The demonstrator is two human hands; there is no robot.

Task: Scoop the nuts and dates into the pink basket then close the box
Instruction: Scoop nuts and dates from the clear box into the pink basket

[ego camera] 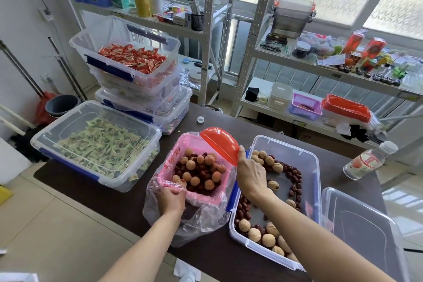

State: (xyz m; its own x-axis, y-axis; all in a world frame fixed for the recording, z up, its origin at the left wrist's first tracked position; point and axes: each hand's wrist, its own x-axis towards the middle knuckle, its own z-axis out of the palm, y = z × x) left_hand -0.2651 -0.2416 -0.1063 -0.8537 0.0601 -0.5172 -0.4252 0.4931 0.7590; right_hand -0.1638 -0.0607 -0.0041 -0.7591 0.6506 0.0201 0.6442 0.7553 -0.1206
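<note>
Head view looks down on a dark desk [96, 192] with my two bare arms reaching over its near edge. My left hand [170, 199] is closed on the near rim of the pink basket [207, 197], pinching the clear plastic bag [196, 224] that lines it and spills over its sides. The basket sits near the middle of the desk and is heaped with nuts [196, 167] and dark red dates [206, 173].

My right hand [250, 174] is wrapped around the handle of a red scoop [220, 143], fingers pressed together on it — the bowl is tipped upside down above the far right corner of the basket, and I cannot see anything left inside it.

Just right of the basket, touching the bag, stands the clear box [309, 167] with blue latches. More nuts and dates lie in it, mostly along its near, left and far sides, with bare bottom showing in the middle. Its lid [366, 231] lies at the near right corner of the desk, beside the box.

Toward the left edge sits a closed bin of green packets [100, 146], and behind it a stack of bins topped by an open one of red packets [132, 57]. A water bottle [366, 160] lies tilted by the right edge — well apart from my hands.
</note>
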